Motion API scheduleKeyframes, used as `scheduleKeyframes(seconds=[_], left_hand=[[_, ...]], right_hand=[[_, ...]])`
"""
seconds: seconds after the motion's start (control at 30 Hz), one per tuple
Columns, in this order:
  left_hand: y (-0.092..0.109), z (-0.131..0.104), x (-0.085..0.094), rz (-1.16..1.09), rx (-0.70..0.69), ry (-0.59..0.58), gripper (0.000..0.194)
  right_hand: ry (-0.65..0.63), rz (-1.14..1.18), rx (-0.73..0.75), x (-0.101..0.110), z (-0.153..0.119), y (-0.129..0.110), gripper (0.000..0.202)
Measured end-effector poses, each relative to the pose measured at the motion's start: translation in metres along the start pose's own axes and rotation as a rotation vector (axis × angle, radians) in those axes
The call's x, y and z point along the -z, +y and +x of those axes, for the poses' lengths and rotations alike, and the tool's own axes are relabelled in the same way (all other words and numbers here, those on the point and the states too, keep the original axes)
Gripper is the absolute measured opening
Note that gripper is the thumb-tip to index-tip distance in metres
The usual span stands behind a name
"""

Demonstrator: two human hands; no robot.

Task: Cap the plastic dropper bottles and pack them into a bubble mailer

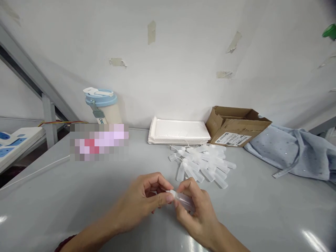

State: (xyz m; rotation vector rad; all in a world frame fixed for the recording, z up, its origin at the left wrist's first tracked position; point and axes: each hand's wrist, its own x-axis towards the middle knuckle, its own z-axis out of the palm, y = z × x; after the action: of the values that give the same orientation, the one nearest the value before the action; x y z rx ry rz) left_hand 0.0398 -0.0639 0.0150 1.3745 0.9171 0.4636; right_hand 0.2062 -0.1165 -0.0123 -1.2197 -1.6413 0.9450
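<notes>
While the body of a small translucent bottle (185, 201) is held by the fingers of the right hand (200, 210), its white cap (172, 193) is pinched between the thumb and index finger of the left hand (141, 201). Both sets of fingers are set narrow around these parts. The step in hand is judged to be handling of the capped end; whether a twist or a pull is being applied cannot be told. For work on the cap, a steady hold on the body is judged to be called for, with the cap kept in line with it and the soft-looking wall not squeezed hard. The bottle is held on the near side of a pile of similar bottles (201, 164), apart from it, over the grey surface (252, 213). It is tilted close to lying flat, cap toward the left hand. The body is slender and frosted, partly covered by the fingers; any contents cannot be made out. Behind the pile, a stack of flat white packets (181, 129) is noted, with a cardboard box (235, 126) behind and to its right.
</notes>
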Motion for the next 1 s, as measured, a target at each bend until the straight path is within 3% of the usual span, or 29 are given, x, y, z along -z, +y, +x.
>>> scheduleKeyframes(seconds=[0.2, 0.33, 0.47, 0.6, 0.67, 0.73, 0.9, 1.0], left_hand=[[-0.004, -0.001, -0.001, 0.225, -0.156, 0.082, 0.012], [-0.005, 0.002, -0.002, 0.252, -0.328, 0.083, 0.011], [-0.005, 0.002, -0.005, 0.152, -0.229, 0.08, 0.013], [-0.007, 0.001, -0.008, -0.094, -0.034, 0.007, 0.035], [-0.007, 0.001, -0.009, -0.128, 0.004, -0.037, 0.034], [-0.006, 0.001, -0.008, -0.097, -0.018, -0.045, 0.029], [0.0, -0.001, -0.006, 0.169, -0.092, 0.077, 0.031], [0.005, -0.002, -0.004, 0.26, -0.043, 0.007, 0.032]], right_hand=[[-0.022, 0.382, -0.307, -0.001, 0.001, 0.002, 0.015], [-0.039, 0.443, -0.391, -0.001, 0.003, 0.0, 0.027], [-0.019, 0.465, -0.407, 0.0, 0.004, -0.005, 0.032], [-0.017, 0.469, -0.381, -0.001, 0.005, -0.004, 0.031], [-0.013, 0.406, -0.326, -0.002, 0.004, 0.0, 0.03], [0.013, 0.294, -0.252, -0.003, 0.002, 0.003, 0.028], [0.07, 0.028, -0.096, -0.008, -0.004, 0.007, 0.017], [0.049, 0.004, -0.033, -0.011, -0.007, 0.007, 0.013]])
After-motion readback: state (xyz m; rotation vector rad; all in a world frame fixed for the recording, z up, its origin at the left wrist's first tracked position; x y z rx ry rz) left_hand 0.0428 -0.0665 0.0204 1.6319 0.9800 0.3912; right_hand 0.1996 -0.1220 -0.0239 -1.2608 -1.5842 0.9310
